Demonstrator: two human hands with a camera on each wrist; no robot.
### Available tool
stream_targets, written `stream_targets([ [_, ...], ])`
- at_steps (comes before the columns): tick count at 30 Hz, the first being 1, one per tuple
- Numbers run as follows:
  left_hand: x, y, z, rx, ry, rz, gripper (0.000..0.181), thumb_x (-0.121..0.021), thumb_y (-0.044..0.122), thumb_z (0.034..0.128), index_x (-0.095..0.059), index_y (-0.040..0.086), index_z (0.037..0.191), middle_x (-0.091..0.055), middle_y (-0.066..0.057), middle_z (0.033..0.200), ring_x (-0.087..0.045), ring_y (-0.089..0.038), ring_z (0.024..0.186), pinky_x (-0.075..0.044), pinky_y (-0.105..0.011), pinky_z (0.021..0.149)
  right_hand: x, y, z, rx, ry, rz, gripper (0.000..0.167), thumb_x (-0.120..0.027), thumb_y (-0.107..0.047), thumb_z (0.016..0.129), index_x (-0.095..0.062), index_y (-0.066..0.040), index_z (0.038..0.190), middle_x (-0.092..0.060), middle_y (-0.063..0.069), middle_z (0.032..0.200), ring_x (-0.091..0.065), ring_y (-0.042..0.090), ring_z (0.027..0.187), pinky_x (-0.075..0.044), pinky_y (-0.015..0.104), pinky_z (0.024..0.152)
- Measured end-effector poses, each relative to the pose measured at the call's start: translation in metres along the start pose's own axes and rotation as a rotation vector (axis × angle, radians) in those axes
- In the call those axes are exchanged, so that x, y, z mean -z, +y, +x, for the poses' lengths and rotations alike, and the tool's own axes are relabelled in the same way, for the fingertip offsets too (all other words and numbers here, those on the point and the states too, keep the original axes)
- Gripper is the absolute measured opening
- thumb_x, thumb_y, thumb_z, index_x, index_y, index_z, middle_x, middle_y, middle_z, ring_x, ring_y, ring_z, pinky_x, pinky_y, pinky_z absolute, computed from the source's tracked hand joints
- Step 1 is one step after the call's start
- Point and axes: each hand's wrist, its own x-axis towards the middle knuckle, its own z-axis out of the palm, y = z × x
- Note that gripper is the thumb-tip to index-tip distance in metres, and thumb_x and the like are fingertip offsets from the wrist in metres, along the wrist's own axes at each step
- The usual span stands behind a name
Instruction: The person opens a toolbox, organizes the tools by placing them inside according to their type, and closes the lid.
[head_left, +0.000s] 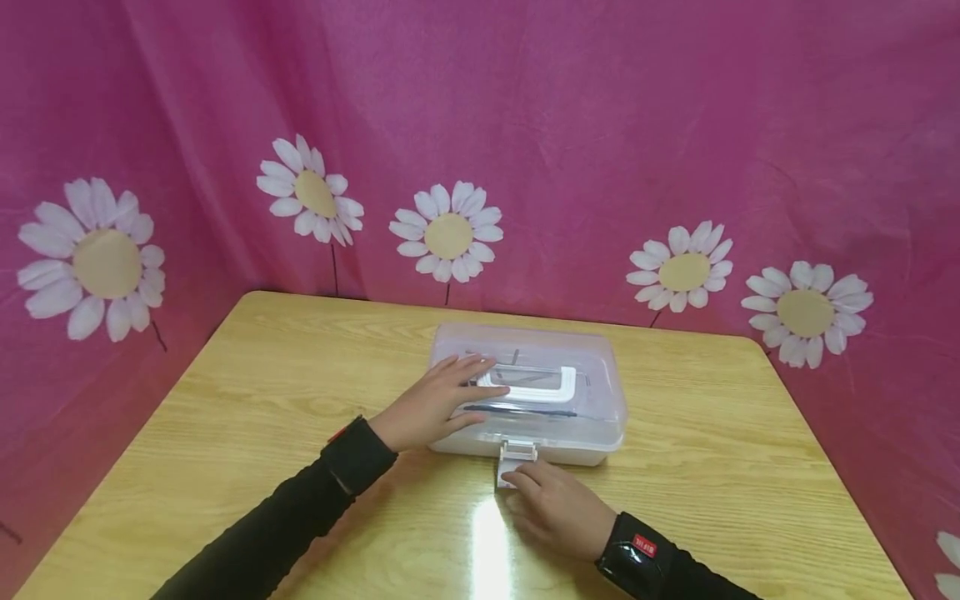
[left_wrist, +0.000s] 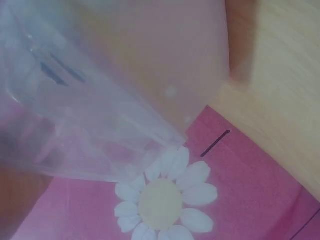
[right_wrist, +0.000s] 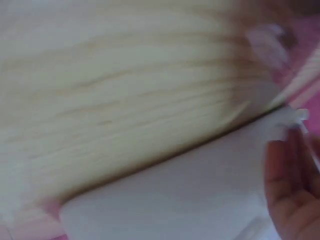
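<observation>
A clear plastic storage box (head_left: 600, 392) with a closed lid stands on the table, a white carry handle (head_left: 567, 385) folded flat on its top. My left hand (head_left: 438, 406) rests on the left part of the lid, fingers spread over the handle's left end. At the box's front, my right hand (head_left: 558, 507) pinches the latch (head_left: 517, 452), whose flap tilts outward from the front wall. Dark slender items show dimly through the lid. In the right wrist view, fingers (right_wrist: 287, 175) appear beside the box wall (right_wrist: 165, 205); the thumb is hidden.
The wood-grain table (head_left: 322, 358) extends on all sides of the box. A pink curtain (head_left: 562, 150) printed with large white daisies hangs behind and beside the table. A bright light reflection (head_left: 491, 546) lies on the tabletop in front of the box.
</observation>
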Motion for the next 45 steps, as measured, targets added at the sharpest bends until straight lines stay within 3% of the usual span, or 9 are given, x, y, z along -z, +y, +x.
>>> stream_targets([
  [7, 0.000, 0.000, 0.000, 0.005, 0.004, -0.001, 0.047, -0.061, 0.030, 0.0906, -0.051, 0.026, 0.136, -0.039, -0.010, 0.149, -0.031, -0.028, 0.140, -0.021, -0.049, 0.115, 0.018, 0.000, 0.010, 0.088, 0.282, 0.029, 0.045, -0.079, 0.003, 0.056, -0.063, -0.010, 0.096, -0.060, -0.001, 0.091, -0.059, 0.012, 0.084, -0.050, 0.024, 0.075],
  [12, 0.000, 0.001, 0.000, 0.008, -0.010, 0.000, 0.047, -0.060, 0.031, 0.0914, -0.050, 0.026, 0.137, -0.038, -0.010, 0.149, -0.030, -0.028, 0.140, -0.020, -0.049, 0.115, 0.034, 0.010, 0.022, 0.086, 0.436, -0.064, 0.038, -0.081, 0.000, 0.061, -0.066, -0.007, 0.095, -0.065, 0.003, 0.091, -0.061, 0.016, 0.086, -0.051, 0.028, 0.078],
  [13, 0.000, 0.001, 0.000, 0.012, -0.013, 0.000, 0.047, -0.060, 0.031, 0.0915, -0.049, 0.026, 0.137, -0.037, -0.009, 0.149, -0.030, -0.028, 0.141, -0.020, -0.049, 0.115, 0.034, 0.013, 0.024, 0.092, 0.449, -0.103, 0.028, -0.078, -0.002, 0.070, -0.067, -0.006, 0.096, -0.065, 0.005, 0.092, -0.061, 0.017, 0.086, -0.051, 0.029, 0.078],
  [16, -0.001, 0.002, 0.001, 0.029, -0.024, 0.010, 0.047, -0.058, 0.033, 0.0921, -0.049, 0.027, 0.137, -0.036, -0.008, 0.150, -0.029, -0.026, 0.141, -0.020, -0.048, 0.116, 0.027, 0.019, 0.025, 0.124, 0.467, -0.223, 0.015, -0.059, -0.009, 0.090, -0.065, -0.003, 0.101, -0.065, 0.010, 0.097, -0.061, 0.022, 0.089, -0.052, 0.031, 0.080],
  [18, -0.001, 0.002, 0.000, 0.037, -0.028, 0.013, 0.046, -0.058, 0.033, 0.0923, -0.048, 0.028, 0.137, -0.036, -0.007, 0.151, -0.028, -0.026, 0.142, -0.020, -0.047, 0.116, 0.017, 0.022, 0.025, 0.153, 0.496, -0.294, 0.024, -0.042, -0.013, 0.098, -0.063, -0.001, 0.104, -0.064, 0.013, 0.100, -0.061, 0.024, 0.090, -0.051, 0.033, 0.080],
  [19, -0.001, 0.001, 0.000, 0.040, -0.031, 0.018, 0.046, -0.057, 0.034, 0.0925, -0.048, 0.029, 0.138, -0.036, -0.007, 0.151, -0.028, -0.025, 0.142, -0.020, -0.047, 0.116, 0.012, 0.024, 0.025, 0.162, 0.513, -0.332, 0.031, -0.034, -0.013, 0.100, -0.062, 0.000, 0.104, -0.063, 0.013, 0.100, -0.060, 0.025, 0.091, -0.051, 0.034, 0.080],
  [25, -0.001, 0.001, 0.000, 0.026, -0.016, 0.022, 0.046, -0.058, 0.033, 0.0925, -0.049, 0.027, 0.137, -0.037, -0.008, 0.150, -0.030, -0.026, 0.141, -0.020, -0.047, 0.116, -0.010, 0.029, 0.025, 0.177, 0.564, -0.500, 0.036, -0.028, -0.008, 0.100, -0.063, -0.001, 0.100, -0.061, 0.010, 0.094, -0.058, 0.024, 0.089, -0.048, 0.033, 0.077],
  [32, -0.001, 0.001, 0.000, 0.022, -0.016, 0.029, 0.046, -0.058, 0.033, 0.0922, -0.049, 0.027, 0.137, -0.037, -0.008, 0.150, -0.030, -0.025, 0.141, -0.020, -0.046, 0.116, -0.016, 0.028, 0.022, 0.160, 0.569, -0.427, 0.035, -0.035, -0.017, 0.100, -0.065, 0.002, 0.103, -0.062, 0.012, 0.094, -0.059, 0.024, 0.087, -0.049, 0.033, 0.074],
  [45, 0.000, 0.003, 0.001, 0.033, -0.020, 0.011, 0.046, -0.060, 0.031, 0.0916, -0.050, 0.027, 0.136, -0.037, -0.008, 0.150, -0.030, -0.025, 0.141, -0.020, -0.046, 0.116, -0.018, 0.027, 0.022, 0.150, 0.564, -0.365, 0.038, -0.030, -0.014, 0.102, -0.065, 0.002, 0.102, -0.061, 0.010, 0.092, -0.058, 0.023, 0.085, -0.047, 0.033, 0.072],
])
